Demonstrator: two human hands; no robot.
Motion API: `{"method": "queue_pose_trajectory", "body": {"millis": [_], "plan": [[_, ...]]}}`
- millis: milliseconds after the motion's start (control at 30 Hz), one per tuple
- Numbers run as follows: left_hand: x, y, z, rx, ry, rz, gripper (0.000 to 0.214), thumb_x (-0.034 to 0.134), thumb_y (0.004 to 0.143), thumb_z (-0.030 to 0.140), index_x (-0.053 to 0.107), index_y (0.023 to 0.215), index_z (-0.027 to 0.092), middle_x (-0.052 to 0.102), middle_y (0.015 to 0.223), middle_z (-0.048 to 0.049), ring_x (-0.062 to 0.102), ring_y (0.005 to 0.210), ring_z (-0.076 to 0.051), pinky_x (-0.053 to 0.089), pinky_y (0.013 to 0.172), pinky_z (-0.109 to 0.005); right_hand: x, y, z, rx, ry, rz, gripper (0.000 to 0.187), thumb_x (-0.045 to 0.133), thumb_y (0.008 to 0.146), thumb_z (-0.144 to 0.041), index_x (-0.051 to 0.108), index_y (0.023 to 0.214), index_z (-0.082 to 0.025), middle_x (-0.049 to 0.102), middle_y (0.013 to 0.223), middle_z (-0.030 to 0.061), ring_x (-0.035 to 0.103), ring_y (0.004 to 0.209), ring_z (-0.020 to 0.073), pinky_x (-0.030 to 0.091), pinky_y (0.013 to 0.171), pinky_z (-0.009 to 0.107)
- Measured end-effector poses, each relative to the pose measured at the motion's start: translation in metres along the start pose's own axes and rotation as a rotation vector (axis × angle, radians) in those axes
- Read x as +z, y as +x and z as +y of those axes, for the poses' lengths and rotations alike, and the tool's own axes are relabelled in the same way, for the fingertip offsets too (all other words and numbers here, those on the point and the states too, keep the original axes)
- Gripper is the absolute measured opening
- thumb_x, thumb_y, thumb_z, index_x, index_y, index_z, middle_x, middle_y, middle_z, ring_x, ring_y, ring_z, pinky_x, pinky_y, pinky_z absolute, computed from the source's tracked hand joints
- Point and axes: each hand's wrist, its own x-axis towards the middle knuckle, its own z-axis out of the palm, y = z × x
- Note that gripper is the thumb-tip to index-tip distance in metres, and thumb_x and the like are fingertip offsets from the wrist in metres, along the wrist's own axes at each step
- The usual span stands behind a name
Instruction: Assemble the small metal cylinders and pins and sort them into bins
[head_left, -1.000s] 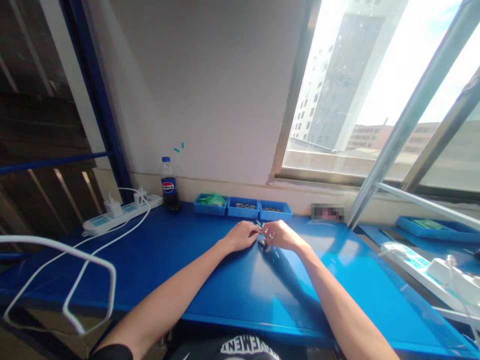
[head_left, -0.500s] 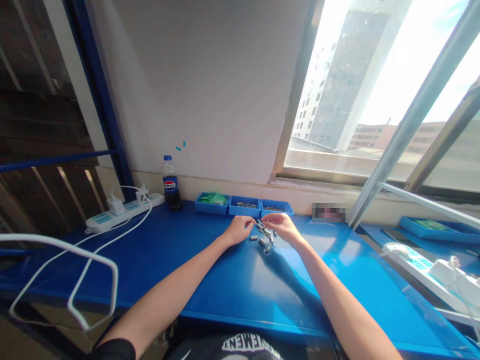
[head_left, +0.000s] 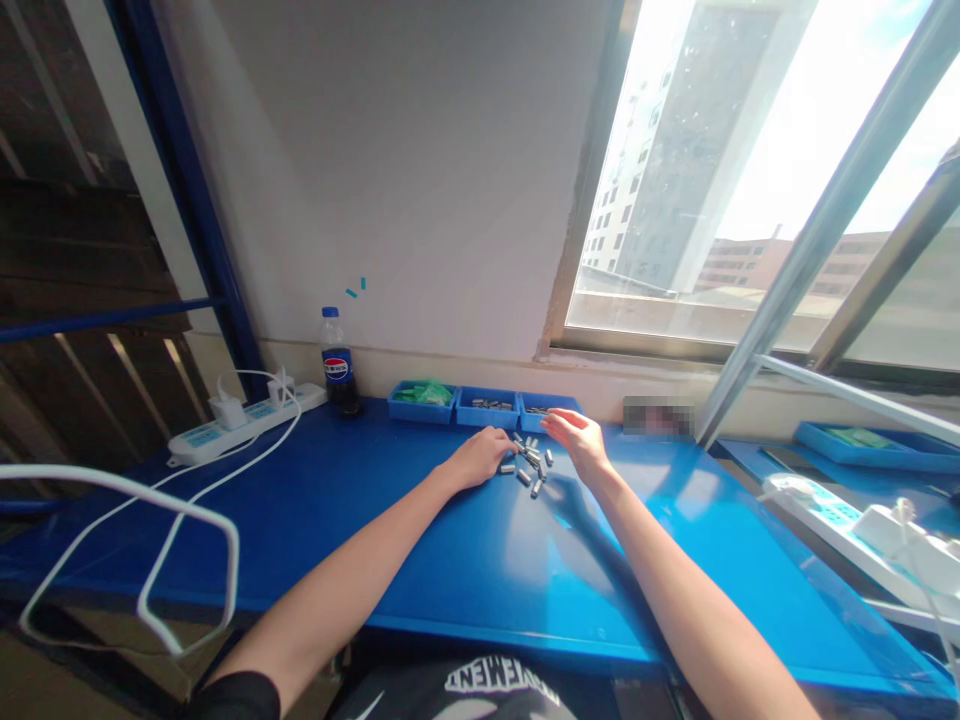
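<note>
Several small silver metal cylinders (head_left: pixel 523 476) lie in a loose cluster on the blue table. At the left edge of that cluster is my left hand (head_left: pixel 484 458), its fingers drawn together; whatever they pinch is too small to make out. My right hand (head_left: pixel 581 442) is raised at the front of the right blue bin (head_left: pixel 566 402), thumb and fingers pressed together, and anything between them cannot be made out. That bin holds small thin pieces, partly hidden by the hand. More metal pieces lie in the middle blue bin (head_left: pixel 487 417).
A left blue bin (head_left: pixel 421 411) holds green packets. Beside it stands a cola bottle (head_left: pixel 340 365). A white power strip (head_left: pixel 240 425) with loose cables lies at left, another power strip (head_left: pixel 832 520) at right. A slanted metal post (head_left: pixel 795 250) rises before the window.
My right hand has moved away from the cluster, up and to the right toward the right bin. My left hand has stayed beside the cylinders, its fingers now lower.
</note>
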Motion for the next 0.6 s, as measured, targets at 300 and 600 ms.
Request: {"method": "queue_pose_trajectory", "body": {"millis": [300,600], "plan": [[-0.013,-0.004,-0.001,-0.125,0.059,0.006,0.012,0.058,0.094,0.020,0.069,0.096,0.017,0.068,0.104,-0.0092,0.061,0.100,-0.023,0.050,0.094,-0.036,0.003,-0.005,-0.004,0.154,-0.062,-0.205,0.035,0.089,0.067,-0.037,0.080,0.096,-0.019,0.079,0.091,0.0081,0.075,0.079,0.0189,0.060,0.077,0.028],[-0.008,0.000,-0.005,-0.168,-0.208,0.166,0.019,0.062,0.089,0.019,0.069,0.106,0.017,0.072,0.097,-0.0063,0.066,0.090,-0.020,0.052,0.086,-0.032,0.007,-0.008,-0.009,0.148,0.033,-0.302,0.023,0.082,0.066,-0.031,0.078,0.086,-0.019,0.077,0.083,0.0061,0.071,0.081,0.0211,0.057,0.081,0.033]]}}
